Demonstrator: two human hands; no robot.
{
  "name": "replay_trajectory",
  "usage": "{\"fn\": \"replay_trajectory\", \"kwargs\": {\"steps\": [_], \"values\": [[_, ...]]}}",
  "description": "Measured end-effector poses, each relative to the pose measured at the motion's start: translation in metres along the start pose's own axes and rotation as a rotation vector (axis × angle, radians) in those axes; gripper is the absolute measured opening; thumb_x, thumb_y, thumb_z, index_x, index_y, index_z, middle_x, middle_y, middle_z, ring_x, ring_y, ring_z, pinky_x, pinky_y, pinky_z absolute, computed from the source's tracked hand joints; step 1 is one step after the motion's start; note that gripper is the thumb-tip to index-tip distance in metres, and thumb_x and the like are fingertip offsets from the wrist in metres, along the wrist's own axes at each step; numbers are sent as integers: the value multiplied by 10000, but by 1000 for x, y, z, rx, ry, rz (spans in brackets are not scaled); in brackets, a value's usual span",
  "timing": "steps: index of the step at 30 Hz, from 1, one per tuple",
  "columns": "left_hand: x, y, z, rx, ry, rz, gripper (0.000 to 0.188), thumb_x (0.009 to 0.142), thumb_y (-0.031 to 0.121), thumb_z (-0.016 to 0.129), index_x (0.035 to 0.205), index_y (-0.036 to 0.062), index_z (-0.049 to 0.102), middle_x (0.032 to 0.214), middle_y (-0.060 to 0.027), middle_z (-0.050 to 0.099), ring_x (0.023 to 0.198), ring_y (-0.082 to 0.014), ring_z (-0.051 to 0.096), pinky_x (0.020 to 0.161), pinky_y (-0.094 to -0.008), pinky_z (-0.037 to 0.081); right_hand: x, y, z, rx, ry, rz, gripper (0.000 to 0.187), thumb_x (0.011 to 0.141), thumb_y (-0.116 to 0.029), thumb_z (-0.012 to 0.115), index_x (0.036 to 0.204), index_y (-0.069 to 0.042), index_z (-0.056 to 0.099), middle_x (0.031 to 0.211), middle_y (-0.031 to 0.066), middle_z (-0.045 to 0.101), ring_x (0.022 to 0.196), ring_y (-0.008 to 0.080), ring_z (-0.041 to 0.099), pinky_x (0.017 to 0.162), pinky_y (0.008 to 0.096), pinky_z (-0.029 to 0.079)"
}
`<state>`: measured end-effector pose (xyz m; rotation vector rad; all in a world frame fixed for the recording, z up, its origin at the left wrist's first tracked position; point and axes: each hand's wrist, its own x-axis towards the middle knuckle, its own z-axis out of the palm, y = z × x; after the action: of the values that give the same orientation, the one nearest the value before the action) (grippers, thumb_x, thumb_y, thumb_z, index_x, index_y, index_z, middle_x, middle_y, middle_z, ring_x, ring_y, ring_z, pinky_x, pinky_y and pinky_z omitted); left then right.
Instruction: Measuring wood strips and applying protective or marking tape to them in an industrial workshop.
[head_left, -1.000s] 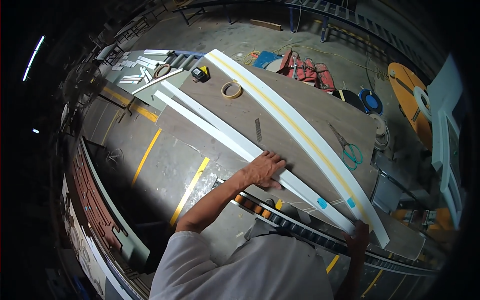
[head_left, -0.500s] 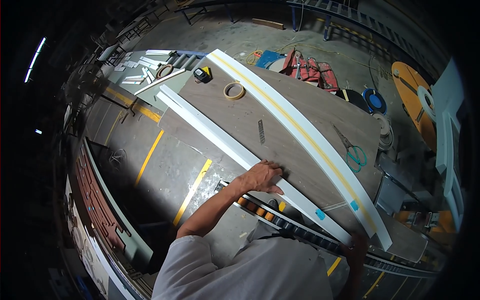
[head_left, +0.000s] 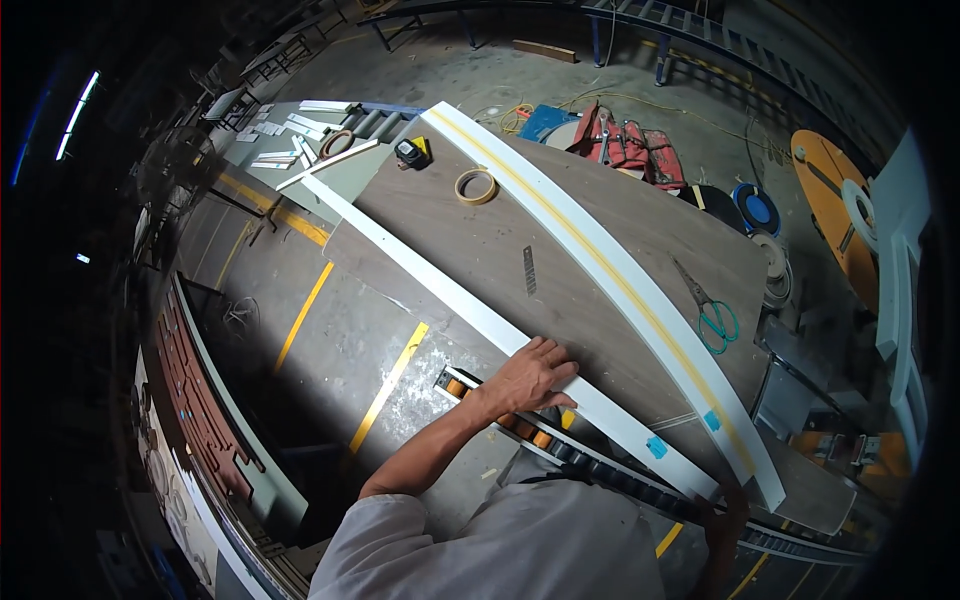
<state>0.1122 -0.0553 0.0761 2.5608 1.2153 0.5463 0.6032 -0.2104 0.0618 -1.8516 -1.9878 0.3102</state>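
Note:
A long straight white strip (head_left: 430, 275) lies slantwise along the near edge of the brown worktable. My left hand (head_left: 530, 378) is wrapped over its middle, thumb on the near side and fingers across the top. At its near right end my right hand (head_left: 727, 508) grips the tip, deep in shadow with the fingers partly hidden. A piece of blue tape (head_left: 656, 447) sticks to the strip between my hands. Beyond it lies a curved white strip (head_left: 590, 240) with a yellow line along its length and another blue tape piece (head_left: 711, 420).
On the brown table (head_left: 440, 215) are a tape roll (head_left: 475, 186), a tape measure (head_left: 412, 152), a small metal ruler (head_left: 529, 270) and green-handled scissors (head_left: 717, 325). A red tool bag (head_left: 620, 140) lies beyond. A roller conveyor (head_left: 570, 450) runs close to my body.
The straight strip has rolled over between my hands, showing a flatter, wider face instead of its ridged edge. Both hands have shifted slightly right with it.

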Motion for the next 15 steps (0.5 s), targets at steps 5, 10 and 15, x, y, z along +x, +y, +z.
{"fn": "replay_trajectory", "kwargs": {"steps": [5, 10, 15], "values": [[-24, 4, 2, -18, -3, -6, 478, 823, 450, 783, 1039, 49, 638, 991, -123, 568, 950, -309, 563, 877, -424, 464, -10, -18, -6, 194, -292, 280, 493, 637, -127, 869, 1085, -36, 684, 949, 132, 670, 832, 278, 685, 703, 377, 547], [-38, 3, 7, -53, -47, -18, 480, 845, 449, 747, 1040, 33, 608, 1004, -150, 560, 984, -345, 558, 915, -447, 460, -17, -30, -7, 181, -232, 133, 509, 642, -80, 829, 1124, -37, 674, 911, 121, 644, 777, 263, 668, 714, 371, 571], [-37, 5, 6, -7, -7, -32, 475, 826, 442, 765, 1021, 37, 608, 1000, -139, 563, 974, -334, 567, 906, -434, 471, -28, -22, -2, 256, -213, 195, 547, 709, -80, 817, 1227, -36, 646, 998, 108, 648, 835, 259, 629, 695, 363, 533]]}}
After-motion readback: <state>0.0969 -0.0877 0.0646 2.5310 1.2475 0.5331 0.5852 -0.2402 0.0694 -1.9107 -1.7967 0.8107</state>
